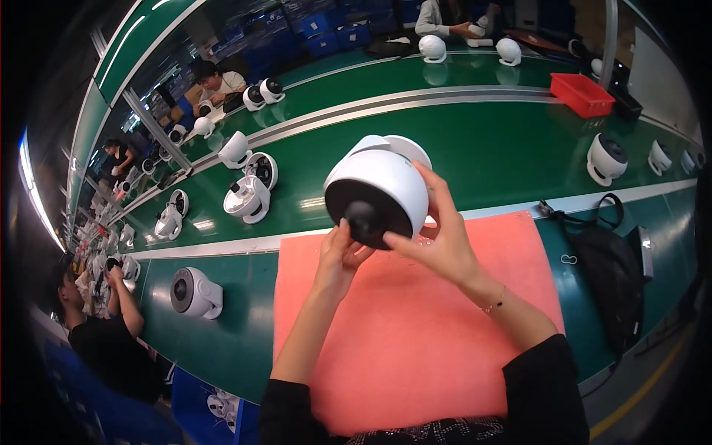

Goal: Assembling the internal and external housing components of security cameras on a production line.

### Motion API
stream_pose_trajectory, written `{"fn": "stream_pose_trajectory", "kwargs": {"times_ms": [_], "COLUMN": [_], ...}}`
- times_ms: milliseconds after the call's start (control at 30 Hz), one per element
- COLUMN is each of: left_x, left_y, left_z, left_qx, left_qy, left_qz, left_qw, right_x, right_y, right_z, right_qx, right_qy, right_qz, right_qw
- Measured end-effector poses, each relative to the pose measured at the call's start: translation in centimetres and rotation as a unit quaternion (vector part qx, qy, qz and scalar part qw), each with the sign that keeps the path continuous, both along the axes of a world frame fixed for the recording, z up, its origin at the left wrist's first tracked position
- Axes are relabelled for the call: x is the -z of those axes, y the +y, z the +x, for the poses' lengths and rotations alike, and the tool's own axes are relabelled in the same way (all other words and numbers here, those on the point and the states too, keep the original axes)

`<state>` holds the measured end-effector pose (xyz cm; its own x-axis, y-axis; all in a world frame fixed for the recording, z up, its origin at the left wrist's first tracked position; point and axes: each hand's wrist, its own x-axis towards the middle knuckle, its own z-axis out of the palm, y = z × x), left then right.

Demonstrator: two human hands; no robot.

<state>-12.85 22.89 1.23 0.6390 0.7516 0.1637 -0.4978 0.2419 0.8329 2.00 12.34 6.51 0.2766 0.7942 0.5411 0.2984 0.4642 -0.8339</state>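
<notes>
Both my hands hold up a white round security camera (389, 174) with a black front face and a dark lens bulge, tilted toward me. My left hand (338, 259) grips it from below, its thumb on the lower edge of the black face. My right hand (445, 241) wraps round the right side, the thumb pressing near the lower rim and the fingers on the white shell. The camera's base shows only partly behind the ball. Beneath my hands and forearms spreads a pink foam mat (415, 348) on the green bench.
Another white camera (196, 293) stands on the bench to the left. Opened housings (248, 196) and finished-looking cameras (608, 159) sit on the green conveyor (482, 148). A black bag (608, 274) lies right of the mat. A red bin (582, 95) is farther back. A co-worker (111, 348) sits at left.
</notes>
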Motion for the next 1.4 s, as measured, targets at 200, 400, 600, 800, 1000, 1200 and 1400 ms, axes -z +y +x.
{"fn": "stream_pose_trajectory", "kwargs": {"times_ms": [200,400,600,800,1000,1200,1400], "left_x": [-0.2,1.3,3.8,8.9,6.0,1.6,-2.8], "left_y": [3.0,16.7,21.3,26.4,21.5,17.7,12.2], "left_z": [-0.9,-6.6,-7.7,-8.9,-8.0,-11.1,-13.4], "left_qx": [-0.158,-0.564,-0.454,-0.322,-0.397,-0.374,-0.301], "left_qy": [0.074,0.332,0.055,-0.078,-0.058,0.118,0.242], "left_qz": [0.004,0.031,-0.132,-0.103,-0.133,-0.071,-0.01], "left_qw": [0.985,0.756,0.88,0.938,0.906,0.917,0.922], "right_x": [2.5,5.0,6.2,4.9,4.5,4.0,2.0], "right_y": [2.9,4.3,4.8,3.9,3.6,3.2,0.8], "right_z": [6.4,11.3,9.4,6.0,6.0,3.5,-0.9], "right_qx": [-0.043,0.047,-0.014,-0.048,-0.104,-0.003,0.022], "right_qy": [0.411,0.45,0.496,0.319,0.224,-0.179,-0.515], "right_qz": [-0.137,-0.067,-0.125,-0.265,-0.272,-0.092,0.029], "right_qw": [0.9,0.889,0.859,0.909,0.93,0.98,0.856]}}
